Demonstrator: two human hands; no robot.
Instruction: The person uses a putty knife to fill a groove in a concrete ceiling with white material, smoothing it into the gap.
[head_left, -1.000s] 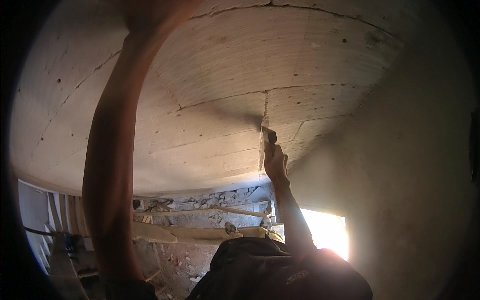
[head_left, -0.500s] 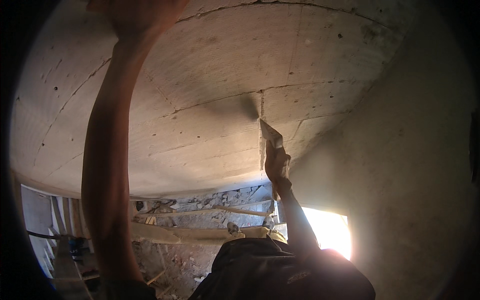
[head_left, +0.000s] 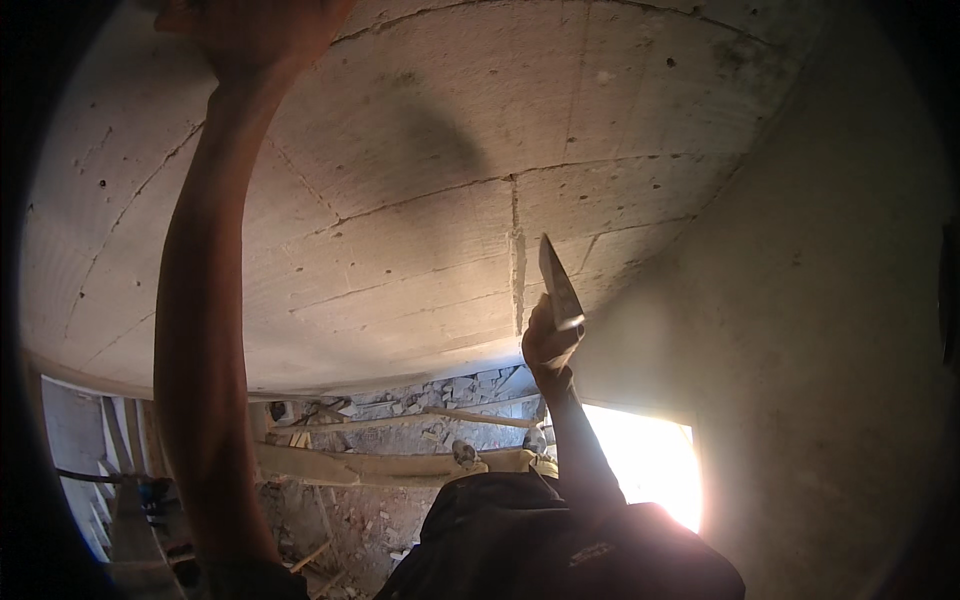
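My right hand (head_left: 550,345) is closed around a trowel (head_left: 561,287) with a flat, pointed metal blade. The blade tips upward and stands apart from the pale wall (head_left: 420,225), to the right of a rough vertical seam (head_left: 517,262). My left arm reaches up along the left side. My left hand (head_left: 262,38) is at the top edge, against or close to the wall; its fingers are mostly cut off by the frame, so what it holds, if anything, cannot be seen.
A plain side wall (head_left: 800,330) rises on the right, with a bright opening (head_left: 645,460) low beside it. Wooden planks (head_left: 390,468) run beneath me, where my feet show. Broken rubble (head_left: 385,400) lies below. Cracks and small holes mark the pale wall.
My right hand has drawn the trowel away from the seam and turned its blade more upright. My left hand stays high, slightly shifted left in view.
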